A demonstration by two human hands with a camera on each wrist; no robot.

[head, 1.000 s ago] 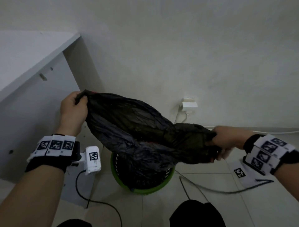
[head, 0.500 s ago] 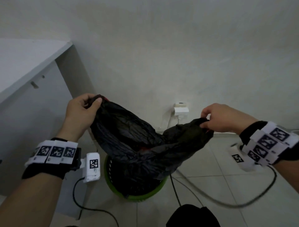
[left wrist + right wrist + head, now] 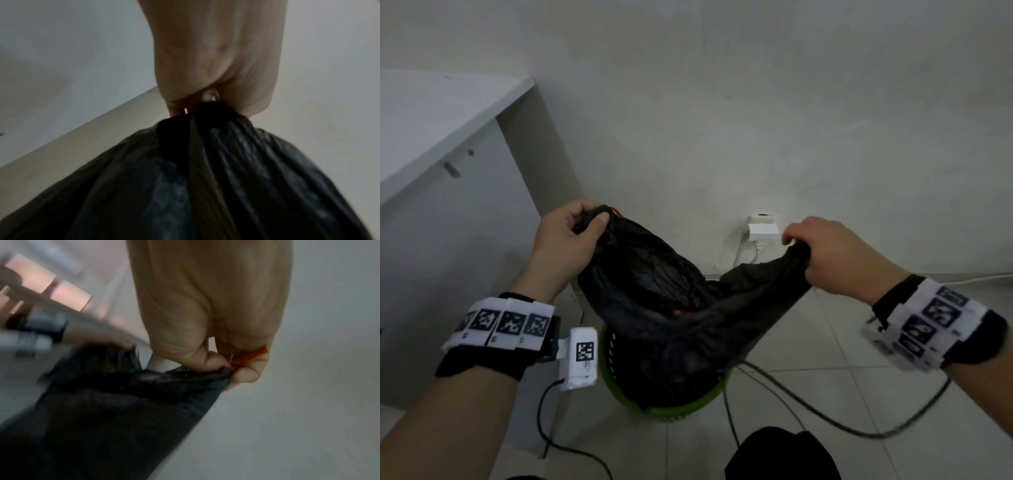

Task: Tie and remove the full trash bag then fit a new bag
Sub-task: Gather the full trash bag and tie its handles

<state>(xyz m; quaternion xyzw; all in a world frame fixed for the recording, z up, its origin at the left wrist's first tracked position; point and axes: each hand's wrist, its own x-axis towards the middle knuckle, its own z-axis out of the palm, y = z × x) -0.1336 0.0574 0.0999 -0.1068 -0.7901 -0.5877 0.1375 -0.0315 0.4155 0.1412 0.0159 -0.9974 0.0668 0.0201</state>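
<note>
Black trash bag (image 3: 664, 308) is sitting in the green bin (image 3: 681, 407), mouth gaping. Left hand (image 3: 566, 243) and right hand (image 3: 835, 260) are each clenching a gathered rim corner, well apart. Advice: keep both bunches tight, cross them over the centre, knot low.

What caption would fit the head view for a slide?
Left hand and right hand grip opposite edges of the black trash bag, holding it open above the green bin.
</note>
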